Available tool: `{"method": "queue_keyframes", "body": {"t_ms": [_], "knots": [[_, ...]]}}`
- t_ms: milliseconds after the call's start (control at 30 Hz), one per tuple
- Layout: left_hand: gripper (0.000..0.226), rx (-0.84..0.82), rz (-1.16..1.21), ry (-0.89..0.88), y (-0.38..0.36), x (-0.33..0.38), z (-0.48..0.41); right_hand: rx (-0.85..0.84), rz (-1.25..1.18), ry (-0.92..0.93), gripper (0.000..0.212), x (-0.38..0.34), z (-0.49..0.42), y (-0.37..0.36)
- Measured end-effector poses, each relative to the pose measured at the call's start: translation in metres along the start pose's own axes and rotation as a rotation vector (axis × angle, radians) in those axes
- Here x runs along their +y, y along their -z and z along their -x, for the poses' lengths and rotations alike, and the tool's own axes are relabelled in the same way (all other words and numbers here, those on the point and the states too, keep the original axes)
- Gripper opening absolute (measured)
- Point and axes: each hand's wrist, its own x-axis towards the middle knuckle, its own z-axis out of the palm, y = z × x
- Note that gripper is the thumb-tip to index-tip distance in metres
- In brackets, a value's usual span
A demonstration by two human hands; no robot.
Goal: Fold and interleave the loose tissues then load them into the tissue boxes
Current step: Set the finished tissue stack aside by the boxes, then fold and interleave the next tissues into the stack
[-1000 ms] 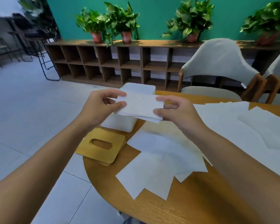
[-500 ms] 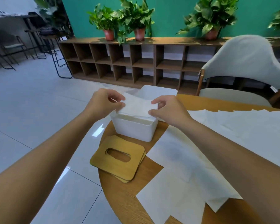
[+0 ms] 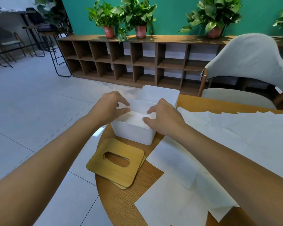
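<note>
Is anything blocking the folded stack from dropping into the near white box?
Nothing visible does. The near white box is open-topped, and the wooden lids lie stacked on the table in front of it. The folded stack sits inside its walls, with the left hand and right hand holding its ends.

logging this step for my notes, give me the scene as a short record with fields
left hand: pinches the left end of the folded tissue stack
right hand: pinches the stack's right end
folded tissue stack: inside the near tissue box, which has no lid on
far tissue box: open top, just behind the near one
wooden lids: two, stacked, slotted, on the table in front of the near box
loose tissues: spread flat over the table's right side
</note>
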Motion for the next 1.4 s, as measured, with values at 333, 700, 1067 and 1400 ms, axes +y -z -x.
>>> {"method": "queue_keyframes", "body": {"t_ms": [333,700,1067,1400], "knots": [[0.083,-0.127,0.228,-0.23,0.003,0.085,0.041,0.076,-0.216,0.041,0.078,0.055,0.069,0.056],[0.076,-0.249,0.372,-0.421,-0.055,0.239,0.072,0.138,-0.152,-0.192,0.068,0.182,0.2,0.132],[0.073,-0.296,0.365,-0.606,-0.165,0.377,0.094,0.252,-0.119,-0.338,0.063,0.318,0.304,0.155],[0.068,-0.184,0.28,-0.71,-0.229,0.392,0.109,0.28,0.013,-0.262,0.064,0.358,0.286,0.132]]}}
